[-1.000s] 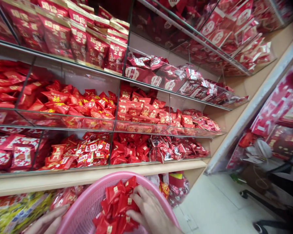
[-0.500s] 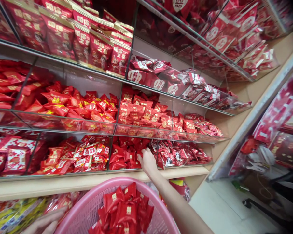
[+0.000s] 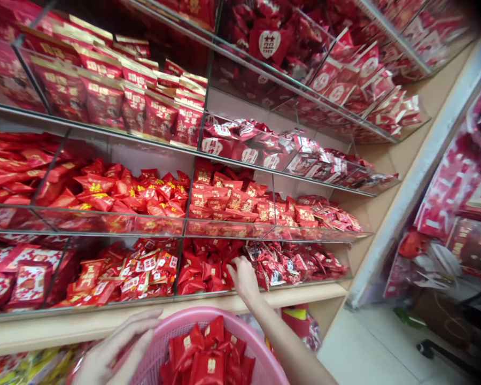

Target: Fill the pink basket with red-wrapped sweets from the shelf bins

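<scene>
My right hand (image 3: 245, 279) reaches over the front of the lowest visible shelf, its bent fingers slightly apart at the edge of a pile of small red candy packets (image 3: 213, 270). No packet shows clearly in its grasp. A pink plastic basket (image 3: 172, 327) stands below the shelf, partly cut off by the lower edge. Inside it lies a heap of shiny red packets (image 3: 210, 366) with gold characters. At the basket's left side is my left hand (image 3: 122, 350), its fingers stretched out and blurred, holding nothing that I can see.
Clear dividers split the shelves into compartments of red and white packets (image 3: 292, 262), and gold-topped bags (image 3: 160, 115) stand higher up. A wooden ledge (image 3: 64, 326) runs along the front. On the right are a wooden side panel (image 3: 419, 155) and pale floor tiles (image 3: 364, 342).
My left hand has risen and moved right, towards the basket's rim. My right hand stays at the same compartment, its fingers a little more spread. The view has tilted up slightly.
</scene>
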Tool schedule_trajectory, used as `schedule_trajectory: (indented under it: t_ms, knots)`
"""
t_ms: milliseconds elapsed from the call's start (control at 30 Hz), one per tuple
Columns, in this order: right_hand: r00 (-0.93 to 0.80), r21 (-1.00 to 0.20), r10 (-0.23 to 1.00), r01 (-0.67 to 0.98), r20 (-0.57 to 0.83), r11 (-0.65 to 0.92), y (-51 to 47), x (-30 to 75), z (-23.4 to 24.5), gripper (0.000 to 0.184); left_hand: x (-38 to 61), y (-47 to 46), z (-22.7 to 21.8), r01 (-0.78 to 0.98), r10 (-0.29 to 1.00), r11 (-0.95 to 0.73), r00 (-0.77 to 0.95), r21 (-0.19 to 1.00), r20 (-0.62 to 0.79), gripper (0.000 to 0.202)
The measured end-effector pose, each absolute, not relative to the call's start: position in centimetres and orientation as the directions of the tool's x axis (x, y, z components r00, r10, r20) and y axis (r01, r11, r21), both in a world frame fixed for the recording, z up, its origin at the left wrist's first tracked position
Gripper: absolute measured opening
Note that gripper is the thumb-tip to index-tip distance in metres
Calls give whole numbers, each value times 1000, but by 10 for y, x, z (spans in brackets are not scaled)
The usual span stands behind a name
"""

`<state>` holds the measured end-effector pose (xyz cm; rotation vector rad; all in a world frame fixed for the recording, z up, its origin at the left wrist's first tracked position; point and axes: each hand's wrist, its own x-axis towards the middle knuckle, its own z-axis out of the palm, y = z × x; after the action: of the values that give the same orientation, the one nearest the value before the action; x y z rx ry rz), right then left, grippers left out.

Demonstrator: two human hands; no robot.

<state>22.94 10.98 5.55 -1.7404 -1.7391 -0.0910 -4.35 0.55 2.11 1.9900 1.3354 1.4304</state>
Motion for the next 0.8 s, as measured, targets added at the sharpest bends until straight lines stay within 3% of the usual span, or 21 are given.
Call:
schedule_trajectory:
  t_ms: [233, 433, 533, 633, 800]
  knots:
    - [143, -480, 826, 861, 545, 168, 114, 230, 52, 24, -24, 11, 38, 527, 825, -559, 278, 640, 492, 24]
    - [173, -572, 756, 763, 631, 302, 89, 234, 66, 27, 1, 16, 55, 426, 846, -532, 308, 732, 435, 23]
    - [271, -758, 761, 511, 589, 405, 63, 230, 73, 26, 21, 21, 65, 278, 881, -451, 292, 848, 372, 23]
    - [322, -909, 850, 170, 417, 381, 32, 222, 75, 26, 41, 24, 74, 85, 933, -304, 227, 949, 279, 31]
    - [290, -943, 934, -191, 209, 271, -7, 211, 65, 27, 61, 15, 83, -69, 917, -152, 363, 986, 167, 26]
